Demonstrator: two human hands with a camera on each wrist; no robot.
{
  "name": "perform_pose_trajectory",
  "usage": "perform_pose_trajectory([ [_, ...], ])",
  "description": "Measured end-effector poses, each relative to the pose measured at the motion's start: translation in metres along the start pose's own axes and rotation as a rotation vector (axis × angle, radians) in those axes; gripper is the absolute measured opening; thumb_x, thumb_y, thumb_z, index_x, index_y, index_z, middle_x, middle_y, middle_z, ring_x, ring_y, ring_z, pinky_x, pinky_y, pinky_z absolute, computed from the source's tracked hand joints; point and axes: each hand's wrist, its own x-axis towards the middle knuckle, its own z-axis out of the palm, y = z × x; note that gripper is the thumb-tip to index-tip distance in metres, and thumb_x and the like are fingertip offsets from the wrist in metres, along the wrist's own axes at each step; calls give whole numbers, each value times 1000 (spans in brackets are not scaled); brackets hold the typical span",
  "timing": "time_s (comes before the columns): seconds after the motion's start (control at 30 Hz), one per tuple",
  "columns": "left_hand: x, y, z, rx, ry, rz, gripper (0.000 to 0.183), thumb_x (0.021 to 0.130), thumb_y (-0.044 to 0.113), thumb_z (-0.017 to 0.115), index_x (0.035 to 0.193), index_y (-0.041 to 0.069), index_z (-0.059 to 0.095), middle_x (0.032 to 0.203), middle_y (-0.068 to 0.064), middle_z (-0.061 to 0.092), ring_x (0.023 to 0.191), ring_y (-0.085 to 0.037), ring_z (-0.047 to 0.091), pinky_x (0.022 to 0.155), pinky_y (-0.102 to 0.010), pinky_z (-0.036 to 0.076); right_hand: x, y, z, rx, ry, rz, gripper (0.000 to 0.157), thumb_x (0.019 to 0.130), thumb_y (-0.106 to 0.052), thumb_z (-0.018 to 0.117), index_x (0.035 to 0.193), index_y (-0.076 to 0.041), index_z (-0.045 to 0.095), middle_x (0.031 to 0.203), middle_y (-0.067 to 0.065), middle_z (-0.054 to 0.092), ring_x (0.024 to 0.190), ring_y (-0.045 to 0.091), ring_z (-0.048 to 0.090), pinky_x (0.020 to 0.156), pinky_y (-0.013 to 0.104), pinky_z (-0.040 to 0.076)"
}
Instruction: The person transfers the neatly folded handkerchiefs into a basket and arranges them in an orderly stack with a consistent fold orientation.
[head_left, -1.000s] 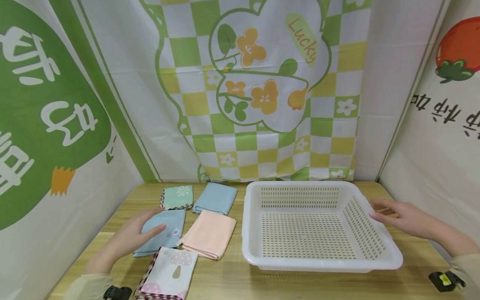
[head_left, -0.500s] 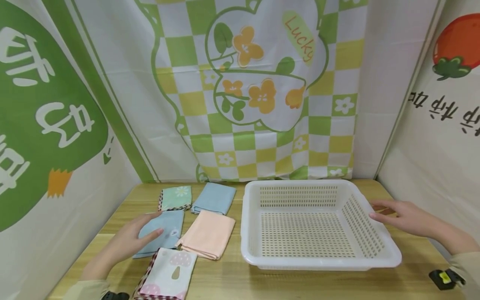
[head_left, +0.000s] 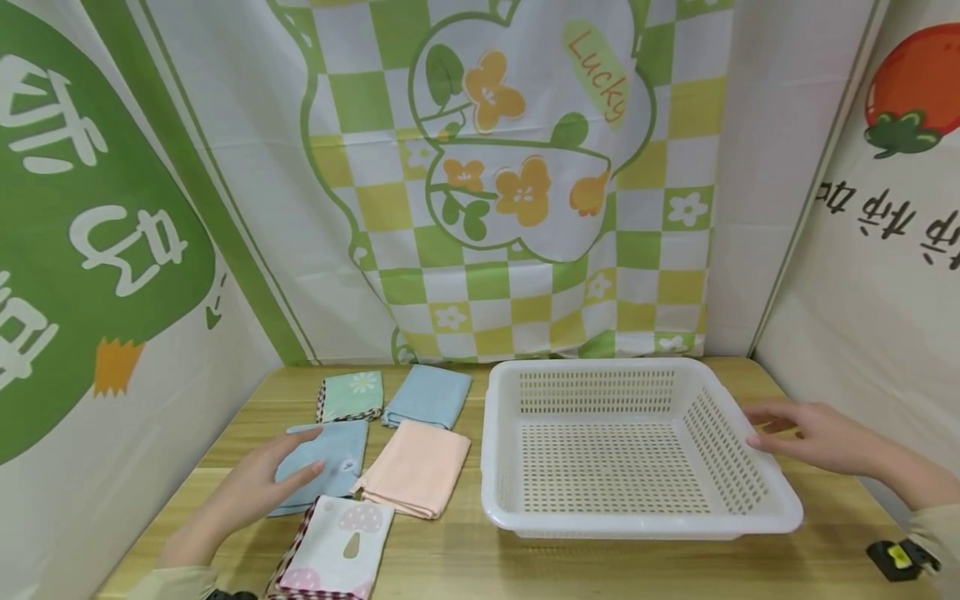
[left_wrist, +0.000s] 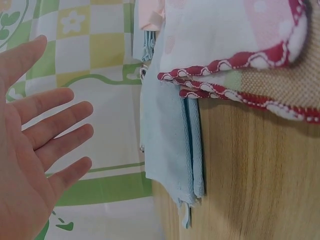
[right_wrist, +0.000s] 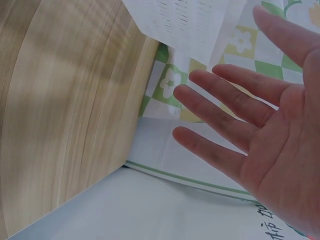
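My left hand [head_left: 251, 482] hovers over the left edge of a folded blue cloth [head_left: 330, 458], fingers spread and holding nothing; the left wrist view shows its palm apart from the cloths. Nearest it lies a white folded cloth with pink mushrooms [head_left: 341, 542] and a dark red edge. To the right is a peach cloth [head_left: 418, 468]; behind are a mint cloth with a daisy [head_left: 352, 395] and a second blue cloth [head_left: 429, 396]. By the right rim of a white plastic basket [head_left: 637, 525], my right hand [head_left: 825, 437] has its fingers extended, gripping nothing. The basket holds nothing.
The wooden table [head_left: 450, 567] bears everything. A green and yellow checked curtain [head_left: 525, 308] hangs behind its back edge. Printed white fabric walls close in the left and right sides.
The right hand has shifted slightly right, away from the basket's rim. The head view has moved a little. The cloths and basket stay in place.
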Motion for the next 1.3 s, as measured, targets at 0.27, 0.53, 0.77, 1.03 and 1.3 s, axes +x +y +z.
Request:
perform_pose_trajectory([
  [0.27,0,-1,0,3,1,-4,62,93,53,51,140,14,45,140,-15,49,127,-47,41,94,-69,35,0,2,-1,-6,-10,-24,49,88,-31,66,125,0,57,115,14,66,96,27,65,73,40,56],
  [0.53,0,0,-2,0,-2,-4,62,93,53,52,140,13,45,139,-15,50,126,-46,43,94,-68,36,-1,4,0,-38,0,-40,51,86,-32,69,123,1,59,112,11,68,95,19,66,75,34,55],
  [0.77,0,-2,0,-5,3,14,59,93,49,53,139,13,46,138,-15,51,126,-46,44,93,-67,37,-2,2,1,-26,-32,-11,52,87,-34,68,122,3,59,109,12,69,95,29,67,75,38,56],
  [1.03,-1,-3,1,5,8,10,59,93,49,53,139,13,47,139,-15,51,125,-46,43,93,-68,36,-1,-1,0,1,-56,-2,53,87,-35,68,119,7,60,110,16,69,96,32,67,74,33,56],
  [1.3,-2,-6,1,6,3,27,57,94,46,54,138,11,48,137,-15,52,124,-47,44,93,-68,37,0,-3,-2,26,-56,0,51,85,-34,70,115,6,64,110,19,68,93,31,68,73,32,57],
])
